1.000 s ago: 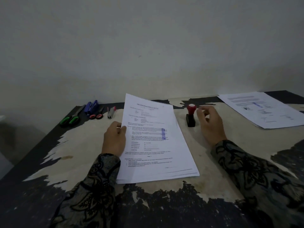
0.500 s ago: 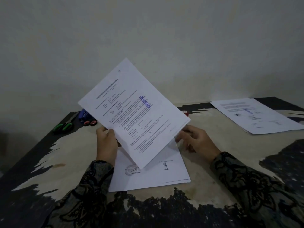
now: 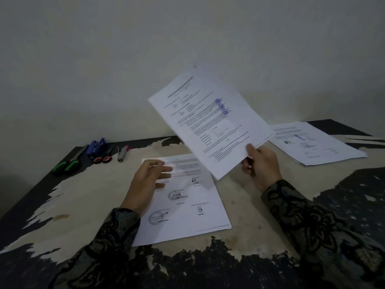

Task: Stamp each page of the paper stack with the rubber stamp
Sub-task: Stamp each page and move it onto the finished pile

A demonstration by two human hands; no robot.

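While my right hand (image 3: 261, 167) pinches the stamped sheet (image 3: 210, 124) aloft, my slack-fingered left hand (image 3: 149, 180) hovers over the paper stack (image 3: 187, 215).

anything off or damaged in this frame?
The table surface is damaged: its dark top layer has peeled away across the middle, leaving ragged edges and bare pale board. The rubber stamp is not visible. The right hand pinches a stamped sheet in mid-air.
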